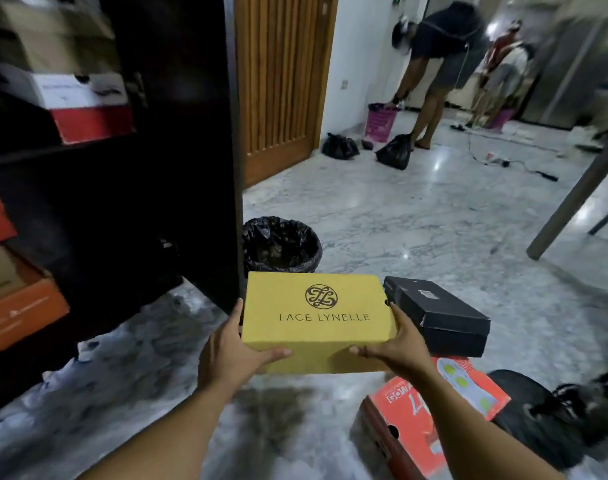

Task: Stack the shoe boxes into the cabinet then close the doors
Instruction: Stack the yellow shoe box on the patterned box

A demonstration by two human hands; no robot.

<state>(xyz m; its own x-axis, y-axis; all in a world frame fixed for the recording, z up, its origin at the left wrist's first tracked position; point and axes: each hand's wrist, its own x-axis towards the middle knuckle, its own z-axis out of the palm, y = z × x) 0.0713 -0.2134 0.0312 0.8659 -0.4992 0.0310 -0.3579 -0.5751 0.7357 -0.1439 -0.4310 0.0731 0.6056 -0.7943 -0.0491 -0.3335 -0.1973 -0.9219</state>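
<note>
A yellow shoe box [316, 317] marked LACE LYNELLE is held above the floor in front of me. My left hand [236, 348] grips its left end and my right hand [396, 344] grips its right end, thumbs on the lid. A black shoe box [437, 317] lies on a red shoe box [434, 410] on the floor to the right. The dark cabinet [177, 168] stands open at the left, with a red and white box [87, 105] on an upper shelf and orange boxes [15, 292] lower down.
A bin lined with a black bag [281, 244] stands by the cabinet's right side. A wooden door [281, 81] is behind it. A person [437, 74] bends over a pink basket [380, 121] at the back, near black bags [392, 152]. Dark shoes [579, 400] lie at the right.
</note>
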